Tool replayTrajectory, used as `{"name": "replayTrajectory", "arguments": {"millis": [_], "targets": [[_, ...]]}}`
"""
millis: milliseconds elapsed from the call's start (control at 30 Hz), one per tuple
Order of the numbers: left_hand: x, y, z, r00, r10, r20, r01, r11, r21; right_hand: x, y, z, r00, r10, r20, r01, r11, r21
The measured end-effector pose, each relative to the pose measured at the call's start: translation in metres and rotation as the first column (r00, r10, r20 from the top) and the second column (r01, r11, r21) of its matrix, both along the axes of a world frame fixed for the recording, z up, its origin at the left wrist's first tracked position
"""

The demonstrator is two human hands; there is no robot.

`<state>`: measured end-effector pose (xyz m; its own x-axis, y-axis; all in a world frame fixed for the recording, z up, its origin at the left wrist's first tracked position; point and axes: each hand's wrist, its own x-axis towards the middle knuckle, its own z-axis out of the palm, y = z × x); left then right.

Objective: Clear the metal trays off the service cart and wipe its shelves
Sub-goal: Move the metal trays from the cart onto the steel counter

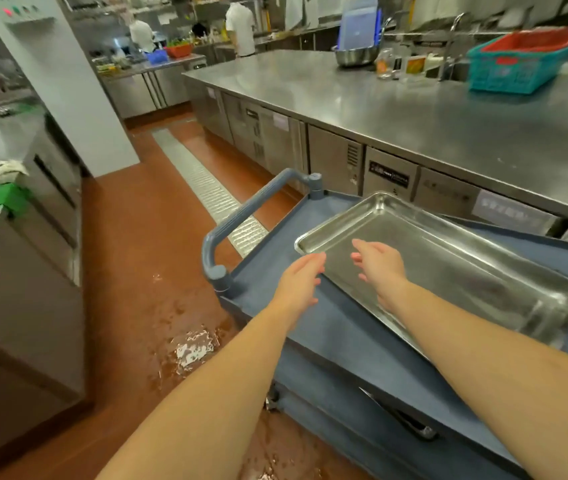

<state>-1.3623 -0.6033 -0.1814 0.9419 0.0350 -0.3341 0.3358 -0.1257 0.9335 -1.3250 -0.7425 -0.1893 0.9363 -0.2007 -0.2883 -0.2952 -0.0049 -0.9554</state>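
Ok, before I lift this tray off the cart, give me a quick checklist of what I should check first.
1. Hands free: left hand and right hand are open and hold nothing: ok.
2. Grip on the metal tray: no fingers curled round its rim yet: not ok.
3. Tray empty: nothing lies in it: ok.
4. Place to put it: the steel counter beside the cart has bare surface: ok.
5. Footing: the floor by the cart is wet: not ok.
6. More trays: a metal edge shows lower down the cart; whether it is a tray: cannot tell.
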Motion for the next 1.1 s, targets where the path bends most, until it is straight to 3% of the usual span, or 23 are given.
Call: {"name": "replayTrajectory", "arguments": {"millis": [433, 733, 1100], "targets": [[0.132, 0.078, -0.017, 0.922, -0.388, 0.006, 0.388, 0.921, -0.036, 0.053, 0.098, -0.012, 0.916, -0.399, -0.033, 0.398, 0.917, -0.024], [0.159, 0.093, 0.004, 0.774, -0.630, 0.068, 0.632, 0.774, -0.030, 0.036, 0.150, -0.021, 0.763, -0.645, -0.041, 0.646, 0.762, 0.046], [0.154, 0.175, 0.019, 0.610, -0.792, 0.039, 0.792, 0.610, -0.017, 0.013, 0.245, -0.012, 0.534, -0.840, -0.094, 0.841, 0.517, 0.157]]}}
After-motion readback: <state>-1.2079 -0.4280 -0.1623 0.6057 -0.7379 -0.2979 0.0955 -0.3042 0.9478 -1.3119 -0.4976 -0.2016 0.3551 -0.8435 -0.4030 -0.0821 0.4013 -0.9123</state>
